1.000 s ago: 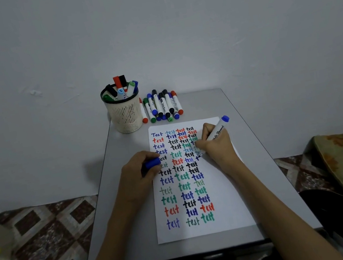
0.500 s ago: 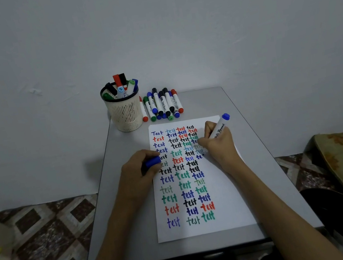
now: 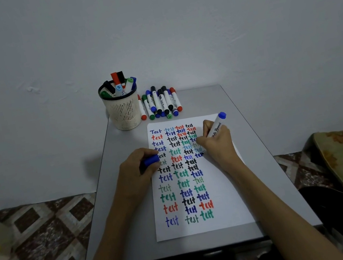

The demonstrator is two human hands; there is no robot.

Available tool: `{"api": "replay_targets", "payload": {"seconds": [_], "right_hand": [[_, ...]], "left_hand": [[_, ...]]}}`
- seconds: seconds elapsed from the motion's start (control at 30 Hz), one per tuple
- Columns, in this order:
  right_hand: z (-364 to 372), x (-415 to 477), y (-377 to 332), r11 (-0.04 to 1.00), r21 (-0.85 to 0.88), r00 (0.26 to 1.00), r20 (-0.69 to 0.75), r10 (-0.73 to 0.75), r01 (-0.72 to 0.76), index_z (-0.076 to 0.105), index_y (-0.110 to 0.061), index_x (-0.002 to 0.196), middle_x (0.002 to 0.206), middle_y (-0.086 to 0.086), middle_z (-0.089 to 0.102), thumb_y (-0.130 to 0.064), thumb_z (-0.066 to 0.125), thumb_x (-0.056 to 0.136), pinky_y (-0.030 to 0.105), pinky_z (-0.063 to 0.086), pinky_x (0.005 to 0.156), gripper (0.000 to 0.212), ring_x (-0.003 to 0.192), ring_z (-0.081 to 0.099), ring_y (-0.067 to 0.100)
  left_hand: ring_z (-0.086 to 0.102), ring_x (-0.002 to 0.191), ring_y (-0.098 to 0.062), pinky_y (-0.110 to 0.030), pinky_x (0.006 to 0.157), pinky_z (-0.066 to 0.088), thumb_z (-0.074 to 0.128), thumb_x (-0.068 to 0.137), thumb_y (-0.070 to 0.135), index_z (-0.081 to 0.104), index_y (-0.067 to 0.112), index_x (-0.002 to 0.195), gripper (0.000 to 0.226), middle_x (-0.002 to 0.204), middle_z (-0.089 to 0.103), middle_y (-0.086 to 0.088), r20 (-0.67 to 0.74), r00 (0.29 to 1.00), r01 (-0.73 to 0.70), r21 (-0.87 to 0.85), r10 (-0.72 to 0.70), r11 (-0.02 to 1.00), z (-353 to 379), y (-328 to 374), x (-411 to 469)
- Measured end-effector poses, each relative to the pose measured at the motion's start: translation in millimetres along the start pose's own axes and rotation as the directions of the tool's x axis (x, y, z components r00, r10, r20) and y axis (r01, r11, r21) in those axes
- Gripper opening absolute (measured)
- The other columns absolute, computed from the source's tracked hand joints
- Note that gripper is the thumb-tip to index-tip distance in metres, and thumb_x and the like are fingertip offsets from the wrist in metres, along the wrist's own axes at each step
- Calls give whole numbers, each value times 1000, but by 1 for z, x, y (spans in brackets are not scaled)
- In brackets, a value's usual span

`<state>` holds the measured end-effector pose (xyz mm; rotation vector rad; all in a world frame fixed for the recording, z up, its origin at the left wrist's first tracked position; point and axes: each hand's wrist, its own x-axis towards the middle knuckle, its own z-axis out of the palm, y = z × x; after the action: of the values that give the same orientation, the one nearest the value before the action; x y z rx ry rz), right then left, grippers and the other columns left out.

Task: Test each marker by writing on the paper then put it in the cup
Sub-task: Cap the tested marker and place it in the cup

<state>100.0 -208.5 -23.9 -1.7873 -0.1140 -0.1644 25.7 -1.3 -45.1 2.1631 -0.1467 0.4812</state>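
Two bare forearms reach in from the near edge over a grey surface (image 3: 266, 181), with a sheet of paper (image 3: 226, 200) lying lengthwise between them. The paper is covered in rows of the word "test" in blue, black, red and green.

The left hand (image 3: 135, 172) rests at the paper's left edge about halfway up, its fingers curled round a blue cap (image 3: 152, 160) whose end pokes out toward the writing. The right hand (image 3: 216, 144) sits on the right part of the sheet, level with the upper rows. It grips a white marker (image 3: 217, 126) with a blue end (black script runs along the barrel), thumb and fingers pinched low on the body. The marker leans up and to the right, and its tip is down at the paper beside a blue word – the tip itself is hidden by the fingers.

Beyond the top of the sheet lies a bunch of loose markers (image 3: 161, 104), side by side and partly stacked, with caps in red, green, blue and black. Just left of them stands a cream mesh cup (image 3: 123, 113) with a dark rim – upright, near the surface's far left corner. It holds several capped markers (image 3: 117, 83) standing on end: red, black, green and blue caps show above the rim.

Behind it all is a plain pale wall (image 3: 170, 26).
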Motion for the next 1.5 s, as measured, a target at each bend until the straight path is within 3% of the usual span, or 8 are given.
{"api": "replay_targets", "payload": {"seconds": [0.5,0.67,0.8,0.87,0.97,1.1,1.37,1.5], "right_hand": [[-3,0,-2,985,166,998,39,48,-54,42,-8,69,67,15,47,14,59,81,25,50,52,30,57,54,18],[-16,5,-6,814,580,994,-63,89,-37,46,-14,70,63,6,51,-3,76,74,20,37,44,32,50,41,11],[-15,5,-8,601,775,979,189,74,-195,64,-3,88,90,15,70,-1,65,83,26,57,65,6,83,66,27],[-12,3,-10,552,782,942,336,19,-290,66,2,89,93,21,70,0,58,82,27,58,61,11,80,68,29],[-8,0,-10,710,655,917,397,-30,-260,66,0,79,77,19,66,6,59,80,23,55,50,10,57,65,23],[-6,0,-9,840,513,917,396,-52,-174,59,2,79,66,18,63,15,59,81,24,53,48,13,49,63,22],[2,-7,-11,883,432,879,474,-47,-185,64,2,80,88,31,66,12,68,76,32,60,61,12,66,70,35],[7,-12,-10,957,266,862,506,-38,-114,64,9,85,90,31,68,11,74,73,37,61,66,16,74,69,41]], "left_hand": [[58,92,-1,-6,75,45,67,82,16,61,17,102,20,98,61,9,-3,1000,0,-6,0,1000,-1,1,-1],[60,93,-1,-12,75,50,66,83,17,62,18,106,23,101,63,10,22,1000,-16,-34,17,999,-2,4,-2],[56,94,7,-5,70,45,68,81,17,59,20,106,27,97,60,17,-12,1000,2,-57,-2,998,-4,9,-2],[59,91,2,-6,71,46,70,79,16,61,20,102,25,96,61,17,-37,999,14,-78,-17,997,-5,9,-3],[60,90,-1,-9,73,47,70,79,16,61,22,98,22,96,63,16,-45,999,24,-107,-29,994,-5,9,-3],[59,90,0,-10,74,48,70,79,15,62,24,97,21,94,63,17,-54,999,-2,-109,-4,994,-6,11,-3],[59,87,-2,-10,71,48,71,78,14,63,23,96,22,92,61,18,-28,999,-27,-78,25,997,-6,10,-3],[62,83,-1,-14,69,52,71,78,12,66,21,94,20,89,65,11,-6,1000,4,-76,-5,997,-8,5,-4]]}}
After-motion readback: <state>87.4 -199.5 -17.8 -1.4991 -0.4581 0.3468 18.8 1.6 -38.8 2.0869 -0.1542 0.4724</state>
